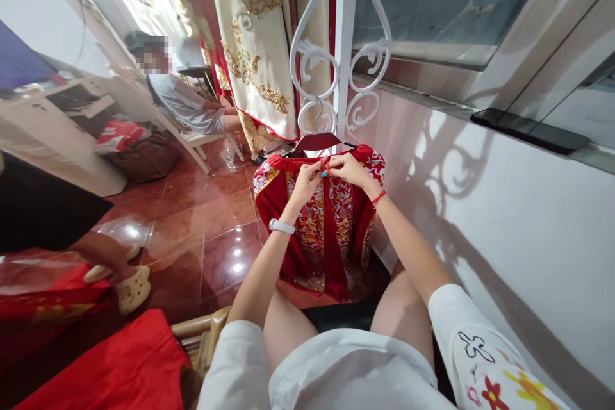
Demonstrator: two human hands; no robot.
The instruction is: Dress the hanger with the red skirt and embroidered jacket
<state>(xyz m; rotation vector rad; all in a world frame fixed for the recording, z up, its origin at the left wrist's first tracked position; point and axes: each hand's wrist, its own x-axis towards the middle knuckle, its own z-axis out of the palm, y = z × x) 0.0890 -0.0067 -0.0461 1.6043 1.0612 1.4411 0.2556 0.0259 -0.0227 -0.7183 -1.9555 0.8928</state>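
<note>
A red jacket (314, 230) with gold and white embroidery hangs in front of me on a dark red hanger (319, 141). At its collar, the fingers of my left hand (308, 180) are closed in a pinch on the front edge. My right hand (350, 170) pinches the same spot from the other side, so the fingertips nearly meet. A small turquoise bit shows between them; I cannot make out whether it belongs to the jacket or to a finger. The hanger's hook goes up to a white scrolled metal stand (341, 45).
Cream and gold embroidered robes (254, 38) hang behind the stand. A seated person (180, 99) is at the back left; another person's leg and clog (133, 289) are at left. Red cloth (120, 365) lies beside a bamboo seat (204, 333). A white wall (528, 224) closes the right side.
</note>
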